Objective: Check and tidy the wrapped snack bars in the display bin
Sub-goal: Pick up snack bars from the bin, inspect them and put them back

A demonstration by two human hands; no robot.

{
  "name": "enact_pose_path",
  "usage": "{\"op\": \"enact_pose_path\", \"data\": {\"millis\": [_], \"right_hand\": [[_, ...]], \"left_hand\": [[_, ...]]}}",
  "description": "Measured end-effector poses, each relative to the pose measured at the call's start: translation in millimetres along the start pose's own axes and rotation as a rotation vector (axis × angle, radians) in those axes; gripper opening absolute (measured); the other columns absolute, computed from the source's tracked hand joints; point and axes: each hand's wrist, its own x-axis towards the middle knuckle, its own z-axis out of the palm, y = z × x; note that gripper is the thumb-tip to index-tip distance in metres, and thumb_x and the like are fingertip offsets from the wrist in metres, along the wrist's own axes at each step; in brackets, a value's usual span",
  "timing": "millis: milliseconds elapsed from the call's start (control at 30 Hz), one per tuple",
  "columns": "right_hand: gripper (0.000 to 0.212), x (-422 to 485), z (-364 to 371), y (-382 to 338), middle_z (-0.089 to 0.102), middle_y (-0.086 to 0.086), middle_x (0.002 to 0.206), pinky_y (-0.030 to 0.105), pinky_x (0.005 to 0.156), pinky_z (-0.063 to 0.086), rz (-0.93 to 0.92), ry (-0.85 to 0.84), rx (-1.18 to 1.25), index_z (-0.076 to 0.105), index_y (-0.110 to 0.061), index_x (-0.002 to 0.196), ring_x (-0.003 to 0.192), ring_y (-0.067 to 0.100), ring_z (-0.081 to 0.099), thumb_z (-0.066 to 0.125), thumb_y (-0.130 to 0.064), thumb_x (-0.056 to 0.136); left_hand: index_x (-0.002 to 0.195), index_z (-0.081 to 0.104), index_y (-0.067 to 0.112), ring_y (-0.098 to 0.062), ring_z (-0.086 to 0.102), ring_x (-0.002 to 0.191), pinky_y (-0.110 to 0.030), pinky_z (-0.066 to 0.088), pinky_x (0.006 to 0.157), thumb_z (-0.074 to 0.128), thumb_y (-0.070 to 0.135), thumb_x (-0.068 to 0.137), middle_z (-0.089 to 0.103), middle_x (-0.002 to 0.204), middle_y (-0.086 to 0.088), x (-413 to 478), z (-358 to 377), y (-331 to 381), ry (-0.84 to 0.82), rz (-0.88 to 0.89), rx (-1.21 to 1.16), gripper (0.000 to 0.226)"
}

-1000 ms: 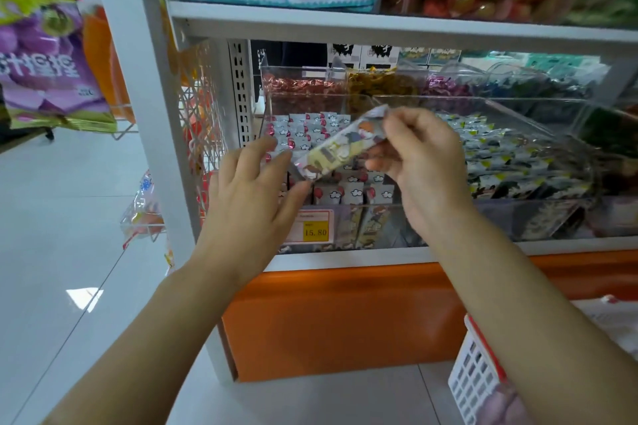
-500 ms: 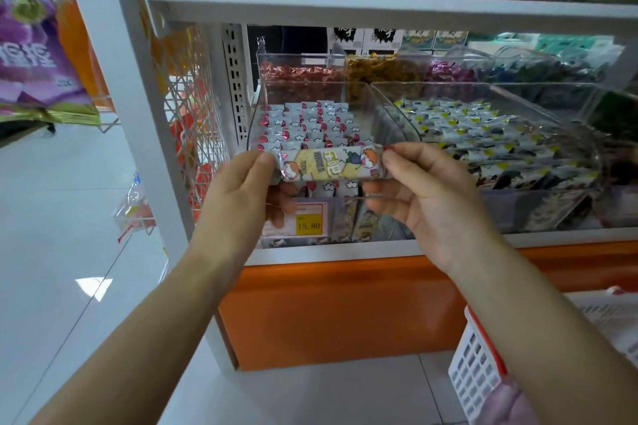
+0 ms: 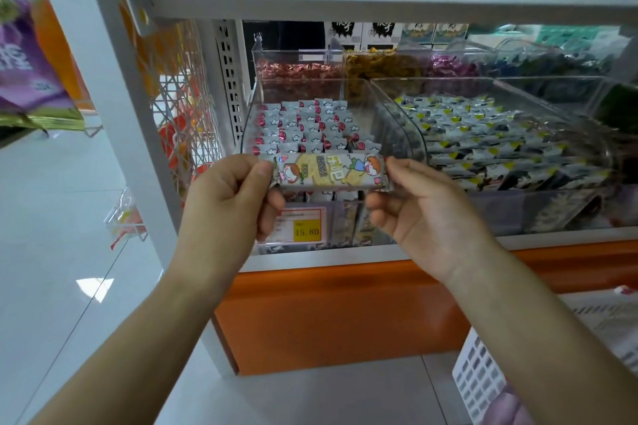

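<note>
Pinching opposite ends, left hand [image 3: 224,203] and right hand [image 3: 428,214] hold the snack bar [image 3: 331,172] crosswise. Display bin [image 3: 310,90] lies directly beyond.

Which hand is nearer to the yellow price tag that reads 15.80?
Left. The left hand is just left of the price tag; the right hand is farther off, on its right.

Snack bar [image 3: 331,171] centre frame, level, just before display bin [image 3: 310,81] front edge. Left hand [image 3: 224,203] pinches its left end, right hand [image 3: 424,214] its right end. Stocked bars [image 3: 303,128] in rows inside the bin. Second bin [image 3: 483,81] just beside it, right. Price tag [image 3: 305,226] below the held bar. Basket [image 3: 480,373] lower right.
</note>
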Motion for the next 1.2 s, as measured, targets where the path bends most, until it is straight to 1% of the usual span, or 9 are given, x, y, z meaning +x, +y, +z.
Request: {"op": "enact_pose_path", "data": {"millis": [133, 300, 433, 633, 733, 800, 933, 1100, 1200], "right_hand": [[0.018, 1, -2, -2, 0.064, 0.004, 0.056, 0.020, 0.041, 0.048, -0.014, 0.036, 0.036, 0.056, -0.009, 0.081, 0.047, 0.014, 0.062, 0.046, -0.010, 0.096], [0.013, 1, -5, 0, 0.058, 0.000, 0.063, 0.028, 0.049, 0.053, -0.213, 0.005, -0.172, 0.061, -0.012, 0.090, 0.055, 0.019, 0.062, 0.050, -0.014, 0.095], [0.009, 1, -5, 3, 0.056, 0.008, 0.084, 0.030, 0.061, 0.056, -0.340, -0.037, -0.401, 0.057, -0.014, 0.090, 0.066, 0.021, 0.064, 0.052, -0.007, 0.092], [0.022, 0, -5, 7, 0.059, 0.009, 0.115, 0.032, 0.074, 0.058, -0.284, -0.151, -0.604, 0.056, -0.017, 0.109, 0.088, 0.020, 0.069, 0.052, -0.004, 0.092], [0.023, 0, -4, 7, 0.064, 0.007, 0.111, 0.030, 0.074, 0.058, -0.269, -0.167, -0.637, 0.064, -0.017, 0.108, 0.090, 0.016, 0.069, 0.055, -0.005, 0.092], [0.017, 0, -3, 7, 0.067, 0.010, 0.104, 0.031, 0.072, 0.059, -0.267, -0.153, -0.599, 0.067, -0.015, 0.103, 0.088, 0.018, 0.069, 0.058, -0.008, 0.090], [0.009, 0, -3, 6, 0.068, 0.011, 0.096, 0.029, 0.063, 0.059, -0.317, -0.109, -0.577, 0.069, -0.013, 0.091, 0.084, 0.020, 0.069, 0.062, -0.009, 0.086], [0.016, 1, -4, 7, 0.065, 0.020, 0.087, 0.026, 0.054, 0.055, -0.378, -0.050, -0.586, 0.067, -0.015, 0.072, 0.073, 0.023, 0.066, 0.062, -0.009, 0.086], [0.017, 3, -3, 9, 0.064, 0.019, 0.081, 0.031, 0.056, 0.055, -0.440, -0.016, -0.660, 0.063, -0.013, 0.071, 0.074, 0.028, 0.064, 0.061, -0.012, 0.088]], "left_hand": [[0.078, 0.059, 0.004, -0.005, 0.047, 0.041, -0.017, 0.043, 0.044, 0.042, 0.009, 0.097, 0.058, 0.051, 0.002, -1, -1, 2, -0.089, 0.041, -0.033, 0.026], [0.088, 0.060, 0.027, -0.009, 0.057, 0.052, -0.018, 0.052, 0.054, 0.044, 0.008, 0.095, 0.064, 0.064, -0.003, -2, -4, 1, -0.136, 0.107, 0.079, 0.026], [0.093, 0.062, 0.028, -0.008, 0.066, 0.070, -0.020, 0.055, 0.061, 0.044, 0.006, 0.095, 0.069, 0.081, 0.007, 0, -5, 0, -0.120, -0.051, -0.043, 0.029], [0.096, 0.067, 0.021, -0.021, 0.068, 0.087, -0.036, 0.059, 0.073, 0.043, 0.002, 0.092, 0.073, 0.091, 0.003, 6, -14, -1, -0.138, -0.239, -0.180, 0.030], [0.100, 0.069, 0.027, -0.012, 0.067, 0.077, -0.026, 0.058, 0.067, 0.052, 0.026, 0.091, 0.073, 0.087, 0.007, 5, -17, -1, -0.160, -0.163, -0.047, 0.018], [0.101, 0.069, 0.027, -0.007, 0.063, 0.069, -0.020, 0.055, 0.062, 0.054, 0.038, 0.081, 0.073, 0.085, 0.008, 4, -18, 0, -0.169, -0.122, 0.023, 0.027], [0.099, 0.069, 0.028, -0.006, 0.065, 0.070, -0.016, 0.053, 0.062, 0.058, 0.040, 0.072, 0.072, 0.084, 0.008, 5, -18, 3, -0.216, -0.087, 0.052, 0.032], [0.094, 0.068, 0.032, -0.024, 0.064, 0.077, -0.034, 0.057, 0.070, 0.064, 0.040, 0.065, 0.068, 0.077, -0.001, 3, -17, 6, -0.267, -0.045, 0.086, 0.030], [0.088, 0.067, 0.030, -0.029, 0.060, 0.079, -0.042, 0.053, 0.073, 0.071, 0.027, 0.073, 0.064, 0.078, -0.004, 2, -12, 5, -0.261, -0.047, 0.098, 0.016]]}}
